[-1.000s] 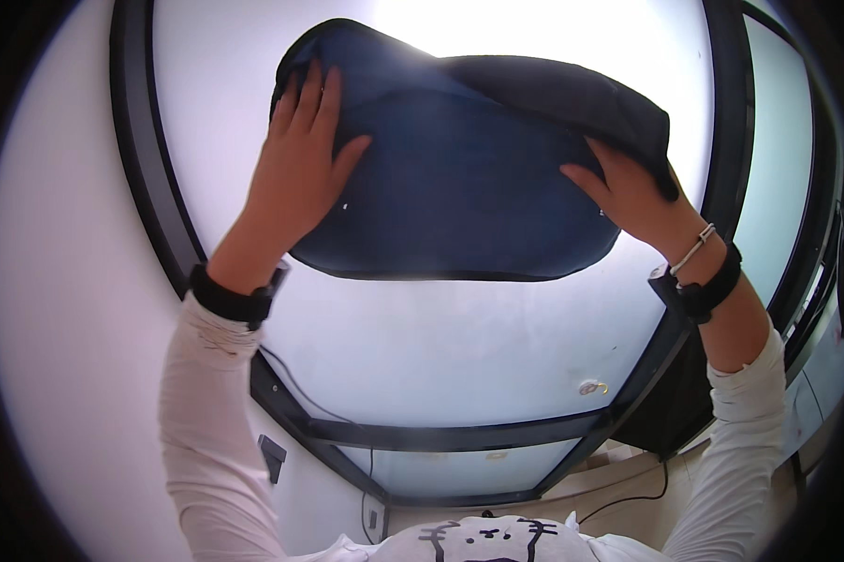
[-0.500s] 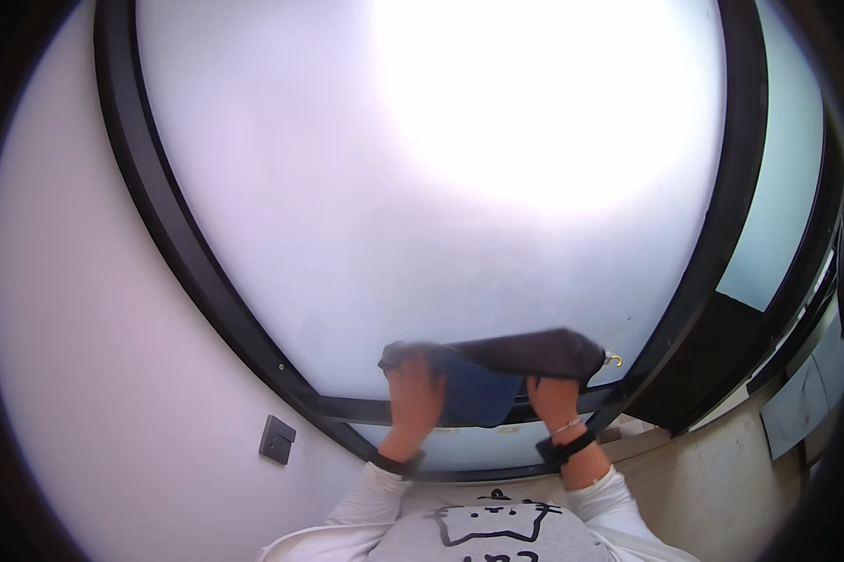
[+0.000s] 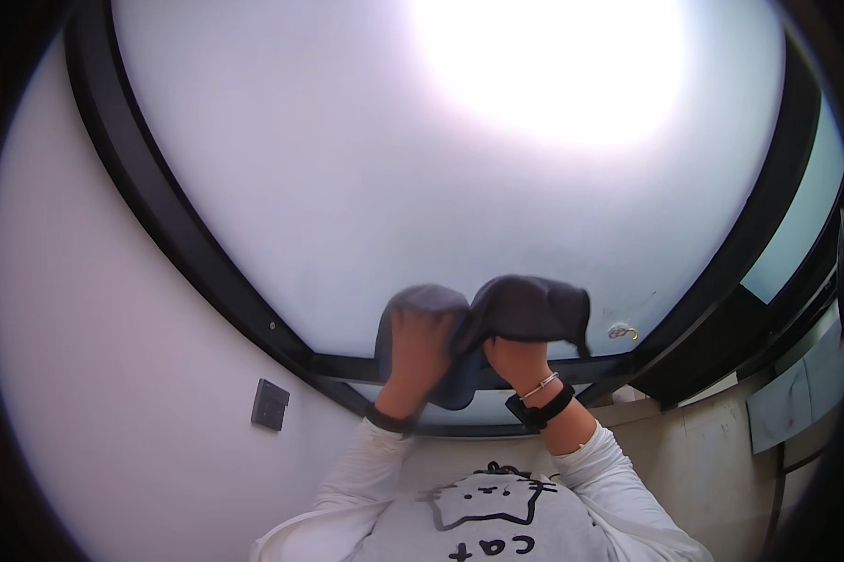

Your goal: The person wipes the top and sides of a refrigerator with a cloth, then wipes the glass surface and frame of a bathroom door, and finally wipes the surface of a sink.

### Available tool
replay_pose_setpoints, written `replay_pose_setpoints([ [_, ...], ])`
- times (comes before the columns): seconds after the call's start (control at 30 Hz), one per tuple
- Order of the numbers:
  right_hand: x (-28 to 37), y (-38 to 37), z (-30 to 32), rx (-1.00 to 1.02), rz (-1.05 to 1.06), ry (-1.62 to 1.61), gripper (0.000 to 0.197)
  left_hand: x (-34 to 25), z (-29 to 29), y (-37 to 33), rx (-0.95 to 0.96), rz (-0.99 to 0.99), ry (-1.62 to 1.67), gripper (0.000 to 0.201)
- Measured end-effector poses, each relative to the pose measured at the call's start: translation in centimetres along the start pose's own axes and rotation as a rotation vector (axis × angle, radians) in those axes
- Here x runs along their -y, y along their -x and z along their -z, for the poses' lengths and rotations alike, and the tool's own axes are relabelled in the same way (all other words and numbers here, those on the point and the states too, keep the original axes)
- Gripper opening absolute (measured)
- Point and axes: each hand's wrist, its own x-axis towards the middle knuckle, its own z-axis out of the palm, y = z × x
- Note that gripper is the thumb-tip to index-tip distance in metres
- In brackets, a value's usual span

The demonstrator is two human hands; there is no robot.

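A soft dark cloth (image 3: 534, 304), black with a blue side, is bunched up in front of the frosted glass pane (image 3: 347, 206). My left hand (image 3: 416, 356) is closed on its left part, which stands up rounded over my fingers. My right hand (image 3: 517, 360) grips the lower edge of the right part, its fingertips hidden by the fabric. The two hands are close together at about the same height. Whether the cloth touches the glass, I cannot tell.
A black frame (image 3: 174, 225) surrounds the pane. A yellow hook (image 3: 631, 333) on a clear pad sticks to the glass, right of the cloth. On the left white wall sits a dark switch plate (image 3: 270, 405). Grey panels (image 3: 792, 403) lie at the right.
The cloth was stretched out sideways and is now bunched in two humps. My right hand has moved left, closer to my left hand. The whole view has shifted slightly.
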Motion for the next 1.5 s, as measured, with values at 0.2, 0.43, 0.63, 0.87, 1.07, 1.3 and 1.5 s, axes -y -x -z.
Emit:
replay_pose_setpoints([
  [0.2, -1.7, 3.0, -1.6, 0.078, 0.002, 0.055, 0.033, 4.8, 0.8, 3.3, -0.103, 0.219, -0.067, 0.042],
  [0.43, 4.8, -3.3, -2.5, 0.013, 0.188, -0.056, 0.035, 6.8, 1.6, 1.5, -0.31, 0.281, -0.044, 0.065],
  [0.63, 3.1, 2.7, -7.1, 0.494, 0.223, 0.068, 0.051, 8.5, -1.2, 7.3, -0.297, 0.278, 0.047, 0.054],
  [0.87, 4.3, 11.7, -9.4, 0.524, -0.002, -0.43, 0.031, 9.1, -0.6, 13.1, -0.086, 0.47, -0.002, 0.029],
  [1.07, 3.5, 12.7, -7.4, 0.493, -0.135, -0.251, 0.025, 6.3, -2.5, 13.3, 0.088, 0.417, 0.114, 0.035],
  [1.3, -5.0, 16.9, -1.4, 0.418, -0.355, 0.364, 0.044, -1.3, -7.6, 10.8, 0.096, 0.008, 0.39, 0.033],
  [1.5, -1.2, 17.7, -3.3, 0.449, -0.544, 0.118, 0.042, 0.3, -6.8, 11.4, 0.178, -0.043, 0.337, 0.036],
])
